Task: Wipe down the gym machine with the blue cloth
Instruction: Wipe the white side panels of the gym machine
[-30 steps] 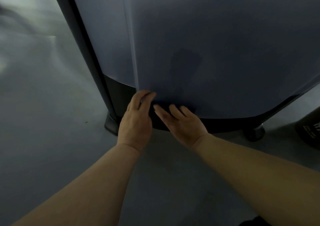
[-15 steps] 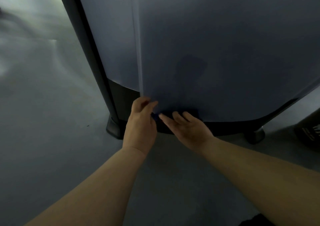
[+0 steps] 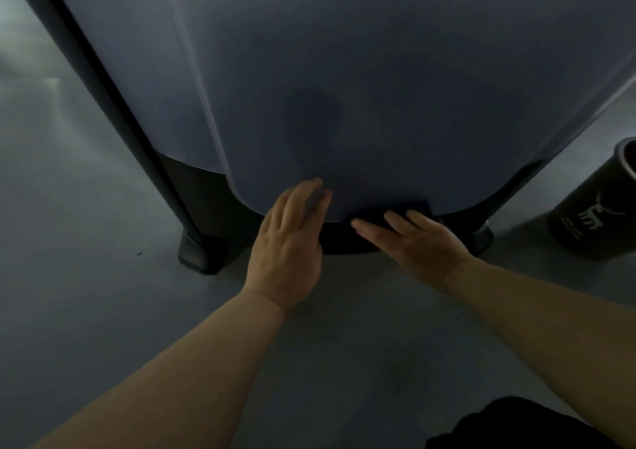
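Note:
The gym machine's grey-blue shroud panel (image 3: 361, 80) fills the upper view, above a black base (image 3: 206, 193) with feet on the floor. A dark blue cloth (image 3: 385, 212) lies against the panel's bottom edge, mostly dim. My right hand (image 3: 416, 242) presses on it with straight, spread fingers. My left hand (image 3: 289, 245) rests flat against the panel's lower edge just left of the cloth, fingers straight and together.
A black cylindrical container (image 3: 595, 207) with a white logo stands on the grey floor (image 3: 86, 276) at the right. A black foot (image 3: 199, 254) of the machine sits at the left, another (image 3: 481, 237) at the right. Dark clothing (image 3: 499, 424) shows at the bottom.
My hands have spread apart: the right hand slid right along the panel's bottom edge with the cloth, and the left hand's fingers straightened flat on the panel. The view shifted closer.

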A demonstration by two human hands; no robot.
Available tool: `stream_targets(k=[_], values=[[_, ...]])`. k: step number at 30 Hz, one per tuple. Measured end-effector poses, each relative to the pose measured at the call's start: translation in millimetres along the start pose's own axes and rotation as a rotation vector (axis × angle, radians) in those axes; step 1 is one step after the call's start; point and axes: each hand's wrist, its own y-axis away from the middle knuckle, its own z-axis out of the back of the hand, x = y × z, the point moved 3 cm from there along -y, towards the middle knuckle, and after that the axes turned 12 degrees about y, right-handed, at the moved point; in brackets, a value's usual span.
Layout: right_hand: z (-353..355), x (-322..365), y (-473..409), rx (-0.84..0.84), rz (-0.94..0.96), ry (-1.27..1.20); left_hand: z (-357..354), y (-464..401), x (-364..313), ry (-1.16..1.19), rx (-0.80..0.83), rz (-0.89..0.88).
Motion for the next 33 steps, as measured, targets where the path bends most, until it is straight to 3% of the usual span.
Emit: stream_targets(k=[5, 8, 11, 13, 16, 20, 25, 30, 33], values=[[0.8, 2.0, -12.4, -0.174, -0.124, 0.017, -16.6, -8.7, -19.1, -0.164, 0.087, -0.186], [-16.9, -11.9, 30.5, -0.152, -0.121, -0.006, -24.1, -17.7, -32.3, -0.234, 0.136, -0.323], [-22.9, -42.8, 60.9, -0.138, -0.248, -0.027, -34.7, -30.9, -50.9, -0.275, 0.187, -0.449], [-18.7, -54.4, 64.2, -0.138, -0.447, -0.082, -42.7, -43.4, -64.7, -0.284, 0.18, -0.492], [-14.3, -39.5, 64.8, -0.087, -0.774, -0.431, -53.2, -67.8, -87.9, -0.329, 0.171, -0.558], [-6.5, -30.1, 66.6, -0.043, -0.989, -0.791, -64.1, -99.6, -116.9, -0.417, 0.217, -0.687], [-10.8, -88.4, 50.9, 0.054, -1.875, -1.243, -65.8, -130.1, -151.9, -0.755, 0.44, -0.664], [-6.6, -79.0, 42.4, 0.052, -1.992, -1.512, -73.3, -149.4, -182.7, -0.998, 0.578, -0.698], [-17.2, -97.1, 52.7, 0.033, -1.976, -1.527, -81.8, -158.6, -190.8, -1.06, 0.596, -0.677]])
